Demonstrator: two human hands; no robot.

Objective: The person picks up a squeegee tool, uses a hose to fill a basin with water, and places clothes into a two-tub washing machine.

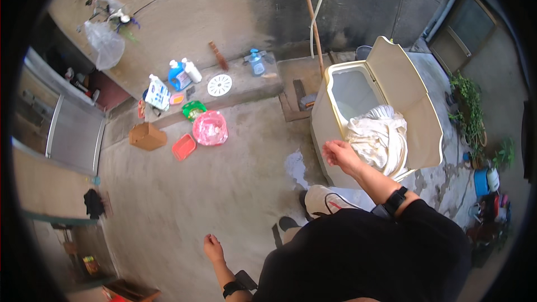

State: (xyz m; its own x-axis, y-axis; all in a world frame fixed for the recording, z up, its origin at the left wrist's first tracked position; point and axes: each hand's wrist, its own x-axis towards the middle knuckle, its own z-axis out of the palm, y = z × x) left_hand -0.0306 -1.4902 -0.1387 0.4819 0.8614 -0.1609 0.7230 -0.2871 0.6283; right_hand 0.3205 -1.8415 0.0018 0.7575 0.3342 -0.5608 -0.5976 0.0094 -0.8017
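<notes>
My right hand (341,153) is raised just left of a heap of white cloth (375,140) in a cream washing machine (324,128), its fingers loosely bent and apart, with nothing visible in them. The machine's lid (391,70) stands open; beside the cloth is a pale tub compartment (347,89). My left hand (213,249) hangs low over the concrete floor (168,201), its fingers curled, with nothing visible in them.
A pink basin (210,138), red tray (183,147), green basin (193,111) and cardboard box (146,140) lie by a concrete ledge (251,85) bearing several bottles (179,75). A wooden pole (310,11) leans behind the machine. Plants (467,109) line the right wall; a doorway (72,134) is at left.
</notes>
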